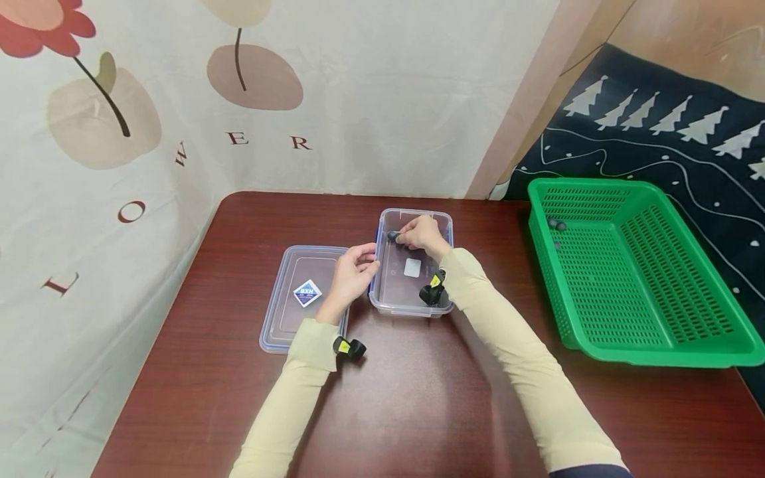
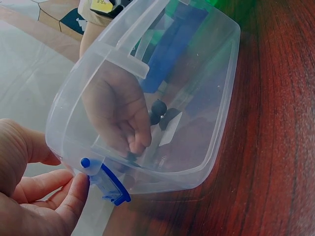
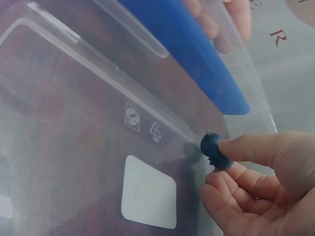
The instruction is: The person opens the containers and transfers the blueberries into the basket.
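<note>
A clear plastic box [image 1: 391, 292] with blue side latches stands without its lid. My right hand [image 1: 421, 234] reaches inside, its thumb and fingertips pinching a dark blueberry [image 3: 211, 147] close to the box wall. More dark round berries [image 2: 158, 108] show through the wall near a white label [image 3: 149, 192] on the box floor. At the box's left side my left hand [image 1: 356, 272] holds the edge with its fingertips, right by a blue latch [image 2: 112, 184]. The clear lid [image 1: 287, 318], with a blue rim and diamond sticker, lies beside the box, partly under my left hand and wrist.
A green slotted basket [image 1: 633, 355] stands to the right, with several small dark berries [image 1: 560, 226] at its left end. Behind the brown table [image 1: 406, 398] hangs a pale printed cloth [image 1: 382, 119]. Black cameras sit on both wrists.
</note>
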Tool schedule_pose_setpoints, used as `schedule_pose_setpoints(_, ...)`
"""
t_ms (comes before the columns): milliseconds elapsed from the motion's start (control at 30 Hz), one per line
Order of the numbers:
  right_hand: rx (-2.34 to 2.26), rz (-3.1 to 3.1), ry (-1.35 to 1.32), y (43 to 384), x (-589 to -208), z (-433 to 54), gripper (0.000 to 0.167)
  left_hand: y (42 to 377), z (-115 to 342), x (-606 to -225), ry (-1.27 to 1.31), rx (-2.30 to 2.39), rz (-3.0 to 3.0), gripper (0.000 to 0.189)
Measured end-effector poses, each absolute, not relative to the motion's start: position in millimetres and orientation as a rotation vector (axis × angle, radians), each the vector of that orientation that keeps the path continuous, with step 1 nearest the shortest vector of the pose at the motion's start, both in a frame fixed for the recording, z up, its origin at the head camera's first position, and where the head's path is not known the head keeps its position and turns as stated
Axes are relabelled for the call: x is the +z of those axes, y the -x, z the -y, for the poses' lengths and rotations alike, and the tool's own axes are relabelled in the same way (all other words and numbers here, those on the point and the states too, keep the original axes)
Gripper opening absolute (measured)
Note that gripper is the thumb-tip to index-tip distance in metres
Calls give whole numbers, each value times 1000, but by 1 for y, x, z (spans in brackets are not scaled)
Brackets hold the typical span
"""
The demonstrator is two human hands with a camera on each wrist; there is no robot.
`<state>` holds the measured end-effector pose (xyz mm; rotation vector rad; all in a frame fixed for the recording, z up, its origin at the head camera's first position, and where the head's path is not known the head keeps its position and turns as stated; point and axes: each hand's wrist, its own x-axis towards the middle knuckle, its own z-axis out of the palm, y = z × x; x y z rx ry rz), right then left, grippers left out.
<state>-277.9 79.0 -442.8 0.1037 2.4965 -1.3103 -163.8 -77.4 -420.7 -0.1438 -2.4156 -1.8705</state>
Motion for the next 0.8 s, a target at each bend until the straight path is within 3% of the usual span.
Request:
schedule_pose_setpoints(300, -1396, -2494, -61, 275, -428, -86, 18, 160, 77, -415, 153, -1886, 2400, 33)
schedule_pose_setpoints(533, -1465, -2457, -43, 273, -413, -94, 22, 178, 81, -452, 129, -1875, 2384, 33)
schedule_pose_setpoints(800, -1526, -2437, -28, 272, -397, -106, 27, 180, 82, -454, 133, -1882, 2386, 35)
